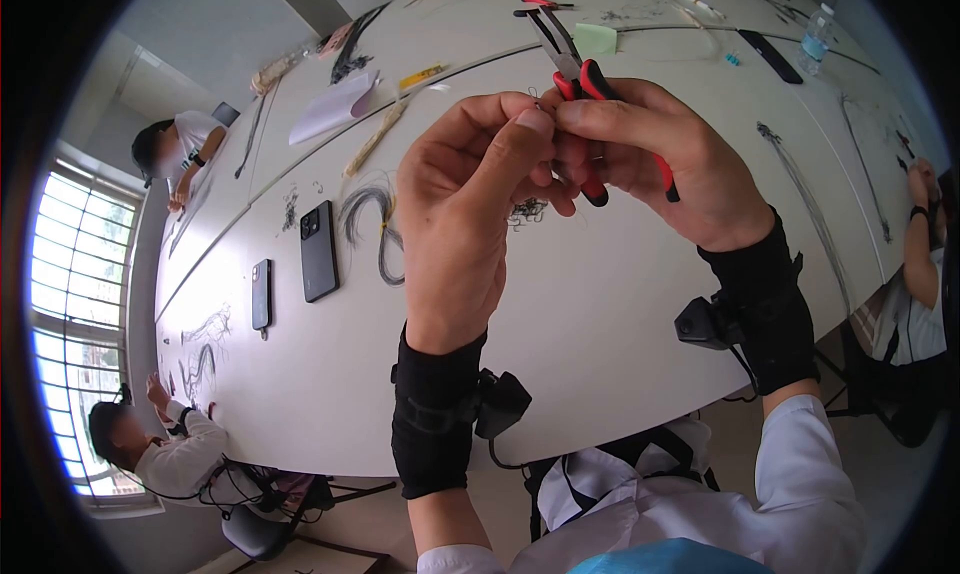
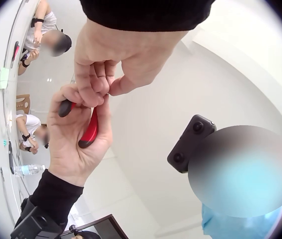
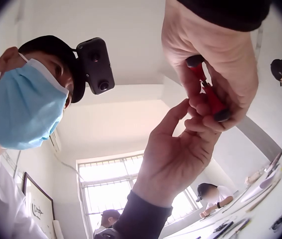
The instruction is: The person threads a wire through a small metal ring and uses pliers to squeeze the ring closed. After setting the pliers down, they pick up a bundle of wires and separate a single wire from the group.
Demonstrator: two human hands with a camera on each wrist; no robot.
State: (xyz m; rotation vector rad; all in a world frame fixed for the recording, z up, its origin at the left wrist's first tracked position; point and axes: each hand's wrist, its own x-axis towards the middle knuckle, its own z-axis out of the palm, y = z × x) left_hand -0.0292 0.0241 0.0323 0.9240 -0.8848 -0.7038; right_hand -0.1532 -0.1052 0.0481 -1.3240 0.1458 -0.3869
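Note:
Both hands meet above the white table. The left hand (image 1: 465,189) pinches a small bent dark wire (image 1: 537,98) between thumb and forefinger in the head view. Close against it, the right hand (image 1: 660,154) holds red-handled pliers (image 1: 565,59), their jaws pointing up and away from the hands. In the left wrist view a red handle (image 2: 91,130) lies across the palm of the right hand (image 2: 73,154). The right wrist view shows the handles (image 3: 213,99) among the curled fingers, with the left hand's fingertips touching the right hand's. What lies between the fingertips is mostly hidden.
On the table (image 1: 560,304) lie two phones (image 1: 319,252), a bundle of dark wire (image 1: 385,229), dark pieces under the hands, paper (image 1: 335,106), a green note (image 1: 596,39) and long strands (image 1: 805,194). A bottle (image 1: 816,40) stands at back right. Other people sit around the table.

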